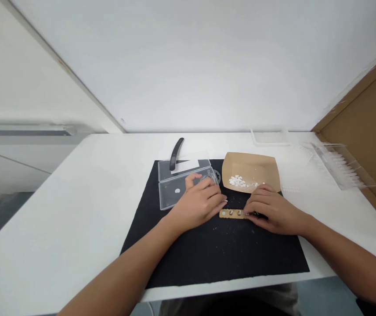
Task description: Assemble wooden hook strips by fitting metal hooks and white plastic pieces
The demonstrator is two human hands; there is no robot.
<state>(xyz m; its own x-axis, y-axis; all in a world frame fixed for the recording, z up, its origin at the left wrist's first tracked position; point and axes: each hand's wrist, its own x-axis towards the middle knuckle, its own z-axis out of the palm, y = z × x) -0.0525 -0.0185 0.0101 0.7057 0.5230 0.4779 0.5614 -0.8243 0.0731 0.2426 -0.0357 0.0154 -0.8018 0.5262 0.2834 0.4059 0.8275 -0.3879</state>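
1. While both hands work close together over the mat (188,267), the tan strip (226,213) lies flat on it, its right end under the right hand (270,210).
2. From where I stand, the right fingers bend low and touch the strip; whether they pinch or only press it, I can't tell. Two round silvery studs and a pale dot show left of them.
3. The left hand (203,202) has its fingertips nearly together, a small white piece (226,201) poking out between them, just above the strip's left end.
4. Behind the left hand sits the clear case (167,197), partly covered by it, with a curved black file (175,156) across its back edge.
5. Behind the right hand, the paper tray (272,171), holding white bits (236,180), bounds the far side.
6. Open room lies nearer the person: speckled mat between the forearms, reaching almost to the table's (56,219) front edge.
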